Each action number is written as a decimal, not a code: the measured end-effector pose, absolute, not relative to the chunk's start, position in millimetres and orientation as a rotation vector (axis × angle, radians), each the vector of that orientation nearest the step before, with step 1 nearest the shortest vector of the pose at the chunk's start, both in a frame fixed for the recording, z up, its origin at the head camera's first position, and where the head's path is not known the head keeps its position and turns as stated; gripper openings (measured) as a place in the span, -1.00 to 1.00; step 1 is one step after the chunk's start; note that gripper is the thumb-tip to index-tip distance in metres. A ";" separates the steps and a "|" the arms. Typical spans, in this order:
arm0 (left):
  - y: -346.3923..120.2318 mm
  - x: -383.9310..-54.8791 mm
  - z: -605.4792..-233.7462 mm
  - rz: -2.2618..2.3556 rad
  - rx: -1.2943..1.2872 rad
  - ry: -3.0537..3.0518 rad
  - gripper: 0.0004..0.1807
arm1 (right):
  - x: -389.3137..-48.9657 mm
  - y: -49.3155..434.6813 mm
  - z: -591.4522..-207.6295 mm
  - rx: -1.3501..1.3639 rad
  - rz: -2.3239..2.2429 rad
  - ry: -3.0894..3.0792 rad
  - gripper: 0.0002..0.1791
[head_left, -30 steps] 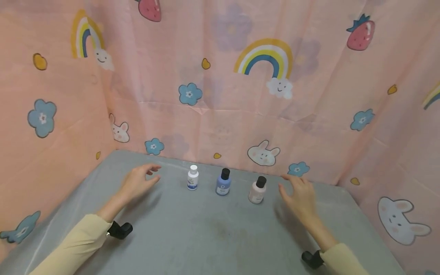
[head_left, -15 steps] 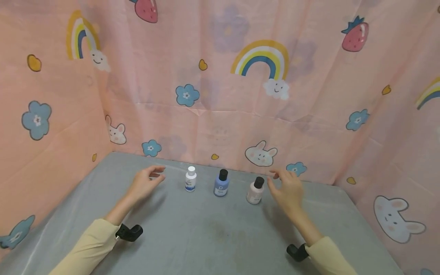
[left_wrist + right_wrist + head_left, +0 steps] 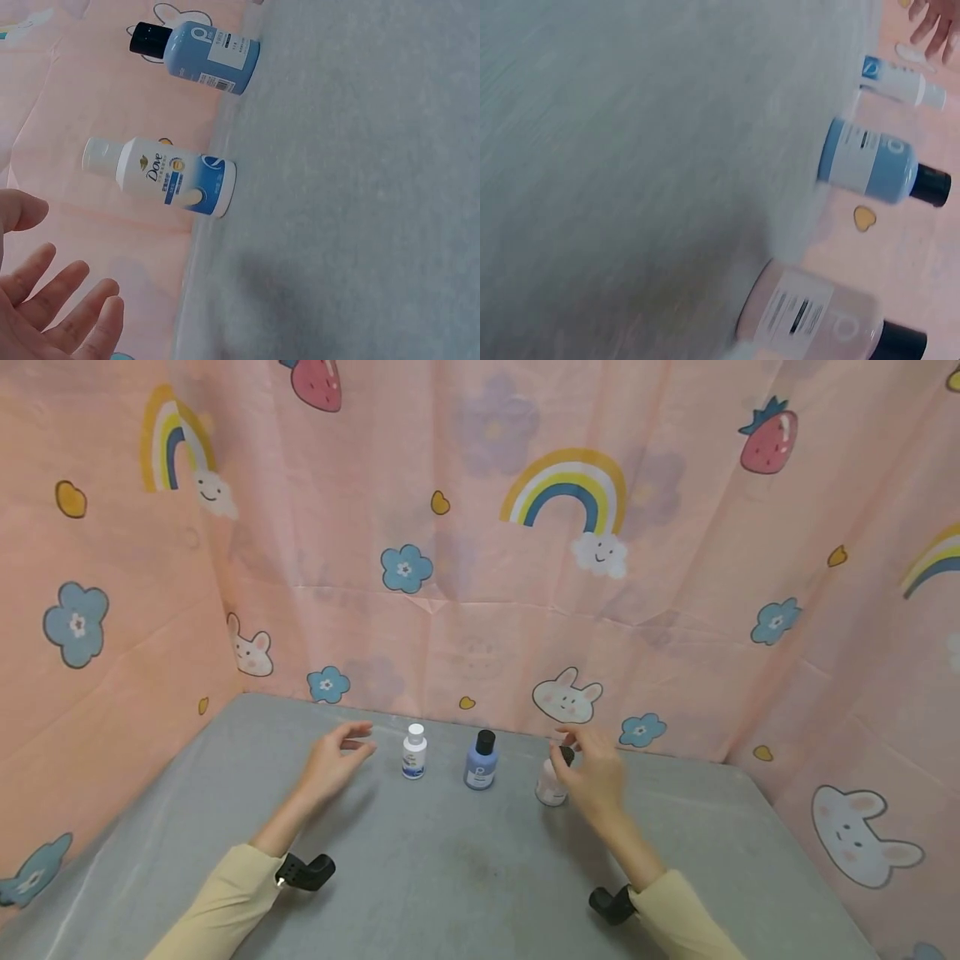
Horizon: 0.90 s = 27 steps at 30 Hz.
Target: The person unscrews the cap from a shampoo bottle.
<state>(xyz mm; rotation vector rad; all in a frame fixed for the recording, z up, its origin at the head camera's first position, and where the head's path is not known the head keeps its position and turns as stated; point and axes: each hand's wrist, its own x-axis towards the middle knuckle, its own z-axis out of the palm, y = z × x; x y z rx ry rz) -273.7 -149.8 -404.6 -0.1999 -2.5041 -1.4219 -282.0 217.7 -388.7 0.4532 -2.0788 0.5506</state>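
Observation:
Three small bottles stand upright in a row on the grey table. At the left is a white Dove bottle (image 3: 414,760) with a white cap and a blue label. A blue bottle (image 3: 481,768) with a black cap is in the middle, and a pale pink bottle (image 3: 549,788) with a black cap is on the right. My left hand (image 3: 333,764) is left of the Dove bottle, apart from it, fingers loosely bent and holding nothing. My right hand (image 3: 596,772) overlaps the pink bottle in the head view, its relaxed fingers around the cap's height. The right wrist view shows no fingers on that bottle.
The grey table (image 3: 450,893) extends in front of the bottles. A pink curtain (image 3: 480,635) printed with rainbows, rabbits and flowers rises right behind them and at both sides. Each wrist carries a black camera mount (image 3: 307,872).
My right hand has moved left, from beside the pink bottle to overlapping its cap. My left hand has come right, closer to the Dove bottle. The bottles have stayed in place.

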 end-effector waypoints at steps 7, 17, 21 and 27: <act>-142.2 -276.0 -405.7 -1.483 -0.145 -2.456 -0.55 | -282.1 192.5 -389.0 0.471 0.613 -2.068 -0.73; -138.0 -280.8 -410.2 -1.552 -0.092 -2.425 -0.51 | -285.2 160.1 -390.9 0.487 0.737 -2.110 -0.72; -135.2 -280.7 -409.6 -1.585 -0.083 -2.423 -0.48 | -288.8 149.5 -392.2 0.521 0.802 -2.096 -0.69; -129.8 -283.2 -409.8 -1.626 -0.096 -2.424 -0.43 | -292.7 133.9 -393.5 0.572 0.888 -2.094 -0.67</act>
